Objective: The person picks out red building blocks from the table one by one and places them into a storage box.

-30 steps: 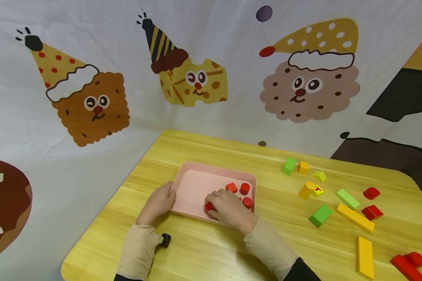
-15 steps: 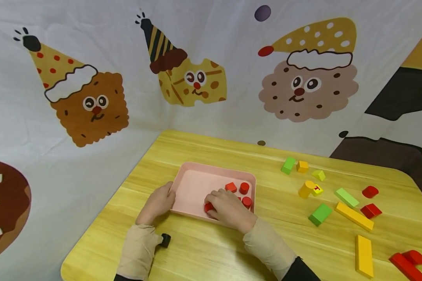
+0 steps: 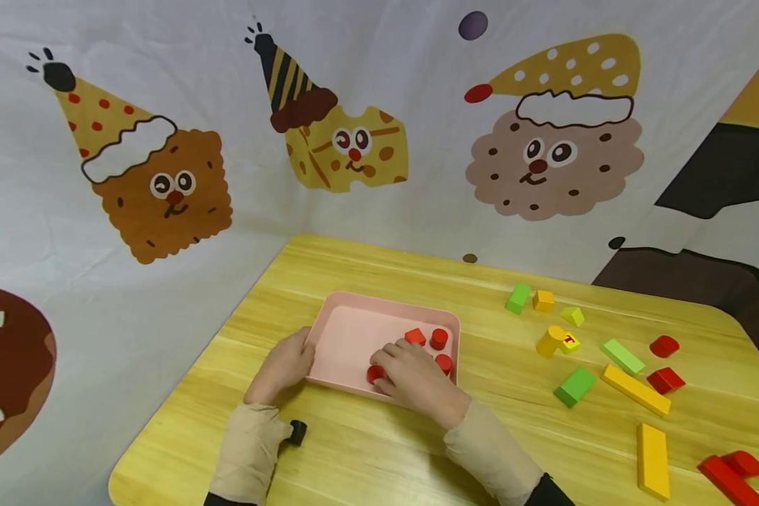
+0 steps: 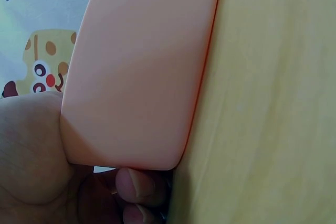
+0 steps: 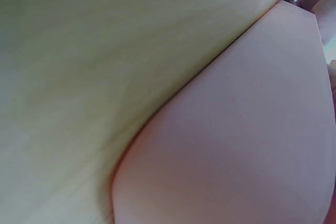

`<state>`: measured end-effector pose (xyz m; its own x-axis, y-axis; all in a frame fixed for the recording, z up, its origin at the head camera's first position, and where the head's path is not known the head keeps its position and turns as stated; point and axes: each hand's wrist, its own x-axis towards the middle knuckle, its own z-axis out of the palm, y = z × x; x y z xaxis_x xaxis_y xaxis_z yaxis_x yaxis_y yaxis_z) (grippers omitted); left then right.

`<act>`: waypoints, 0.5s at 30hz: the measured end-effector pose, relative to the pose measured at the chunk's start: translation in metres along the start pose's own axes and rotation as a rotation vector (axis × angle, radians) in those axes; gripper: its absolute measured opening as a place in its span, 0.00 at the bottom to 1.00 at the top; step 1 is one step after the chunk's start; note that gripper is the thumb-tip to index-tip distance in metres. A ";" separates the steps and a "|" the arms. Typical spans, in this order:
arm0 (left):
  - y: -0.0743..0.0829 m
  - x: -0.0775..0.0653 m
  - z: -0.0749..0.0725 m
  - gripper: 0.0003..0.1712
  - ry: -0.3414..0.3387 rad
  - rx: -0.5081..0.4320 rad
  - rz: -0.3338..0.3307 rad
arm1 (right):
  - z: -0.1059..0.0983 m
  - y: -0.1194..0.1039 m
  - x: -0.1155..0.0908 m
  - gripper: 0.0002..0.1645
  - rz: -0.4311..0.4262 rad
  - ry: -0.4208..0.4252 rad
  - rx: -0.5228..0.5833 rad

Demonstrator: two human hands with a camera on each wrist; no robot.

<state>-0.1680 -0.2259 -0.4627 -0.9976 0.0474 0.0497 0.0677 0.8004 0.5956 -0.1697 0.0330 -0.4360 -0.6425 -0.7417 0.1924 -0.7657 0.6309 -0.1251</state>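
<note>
In the head view, my left hand [image 3: 284, 365] grips the left end of a pink tray [image 3: 348, 330]. The left wrist view has the thumb side at the tray's rim [image 4: 79, 40] and fingertips [image 4: 134, 184] against its outer end wall. My right hand [image 3: 420, 379] reaches over the tray's front wall, its fingers loosened beside a red cylinder block [image 3: 374, 374] on the tray floor. Further right in the tray are a red block [image 3: 415, 337] and two red cylinders [image 3: 439, 339] [image 3: 443, 363]; the hand hides part of this area. The right wrist view mostly shows the tray's outer wall [image 5: 236, 119].
Loose blocks lie right of the tray: green [image 3: 575, 386], orange [image 3: 544, 301] and long yellow ones [image 3: 653, 462]. Red pieces [image 3: 666, 380] lie farther right, with a red cylinder [image 3: 743, 464] by a red bar [image 3: 730, 481]. A cartoon-printed cloth [image 3: 430, 211] hangs behind the table [image 3: 354, 457].
My right hand has eased slightly right from the red cylinder, which now shows more fully and stays in place. The left hand and tray have not visibly moved.
</note>
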 end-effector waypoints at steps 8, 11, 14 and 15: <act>0.001 0.001 0.000 0.17 -0.002 -0.007 -0.005 | -0.006 0.001 -0.006 0.14 -0.010 0.041 0.016; 0.001 0.001 0.000 0.18 -0.008 -0.012 -0.003 | -0.007 0.002 -0.010 0.14 -0.007 0.054 0.014; 0.001 0.000 -0.001 0.18 -0.016 -0.016 -0.009 | -0.009 0.003 -0.015 0.13 0.003 0.079 0.017; 0.000 -0.001 -0.002 0.18 -0.019 -0.016 -0.012 | -0.009 0.003 -0.016 0.13 0.007 0.089 0.020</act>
<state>-0.1673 -0.2267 -0.4609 -0.9984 0.0490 0.0277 0.0558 0.7912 0.6090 -0.1613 0.0486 -0.4306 -0.6436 -0.7134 0.2770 -0.7621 0.6308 -0.1460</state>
